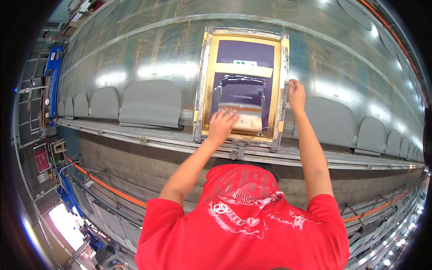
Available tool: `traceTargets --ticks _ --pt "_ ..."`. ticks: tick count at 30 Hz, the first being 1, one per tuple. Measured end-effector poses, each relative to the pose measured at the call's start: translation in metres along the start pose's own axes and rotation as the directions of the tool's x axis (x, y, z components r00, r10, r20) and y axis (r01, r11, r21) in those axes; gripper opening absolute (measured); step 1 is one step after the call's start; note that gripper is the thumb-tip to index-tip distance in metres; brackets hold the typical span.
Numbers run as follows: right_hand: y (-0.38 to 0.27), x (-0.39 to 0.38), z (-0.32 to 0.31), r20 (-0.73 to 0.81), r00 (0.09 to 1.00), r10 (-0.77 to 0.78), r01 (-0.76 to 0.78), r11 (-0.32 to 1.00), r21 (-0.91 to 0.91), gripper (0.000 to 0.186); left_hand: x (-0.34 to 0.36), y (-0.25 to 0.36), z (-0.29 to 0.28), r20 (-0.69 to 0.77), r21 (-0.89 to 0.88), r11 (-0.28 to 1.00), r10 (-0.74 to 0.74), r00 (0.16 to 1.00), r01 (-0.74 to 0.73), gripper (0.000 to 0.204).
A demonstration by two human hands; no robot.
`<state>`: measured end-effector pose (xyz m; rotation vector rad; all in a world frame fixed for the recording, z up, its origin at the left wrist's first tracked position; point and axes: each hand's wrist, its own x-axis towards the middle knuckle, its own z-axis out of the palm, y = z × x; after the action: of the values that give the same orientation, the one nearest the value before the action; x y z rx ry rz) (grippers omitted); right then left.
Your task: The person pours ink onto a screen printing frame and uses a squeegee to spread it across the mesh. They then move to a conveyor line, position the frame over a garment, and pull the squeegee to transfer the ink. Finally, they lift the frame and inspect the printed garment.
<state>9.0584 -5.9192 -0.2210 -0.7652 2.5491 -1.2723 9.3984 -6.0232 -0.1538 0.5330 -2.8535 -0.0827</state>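
Observation:
In front of me a screen-printing frame [284, 58] with worn metal rails lies flat on a long shiny table [157, 54]. Inside its yellowish border is a dark purple screen [245, 50], crossed by a tan strip [225, 69]. Wet, glossy ink edges outline a rectangle on the lower part. My left hand [223, 126] is closed on a squeegee [248, 122], a wide pale block with a brown band, standing across the screen's near half. My right hand [296, 95] has its fingers curled at the frame's right rail; what its fingertips grip is partly hidden.
Grey rounded fabric pieces [150, 103] lie in a row along the table's near edge, with more grey pieces [330, 119] to the right. A metal rail [121, 135] runs along that edge, close to my body. Blue equipment [55, 67] stands at the far left.

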Motion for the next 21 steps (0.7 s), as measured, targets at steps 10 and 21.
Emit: traceTargets --ticks 10,21 --pt "-0.117 -0.035 -0.007 0.435 0.747 -0.504 0.614 0.773 -0.16 0.037 0.144 -0.047 -0.035 0.175 -0.195 0.959 -0.173 0.969 0.207 0.033" --pt "-0.052 -0.129 -0.016 0.484 0.684 -0.546 0.466 0.837 0.285 0.042 0.025 -0.016 -0.011 0.156 -0.222 0.966 -0.1 0.983 0.134 0.042"
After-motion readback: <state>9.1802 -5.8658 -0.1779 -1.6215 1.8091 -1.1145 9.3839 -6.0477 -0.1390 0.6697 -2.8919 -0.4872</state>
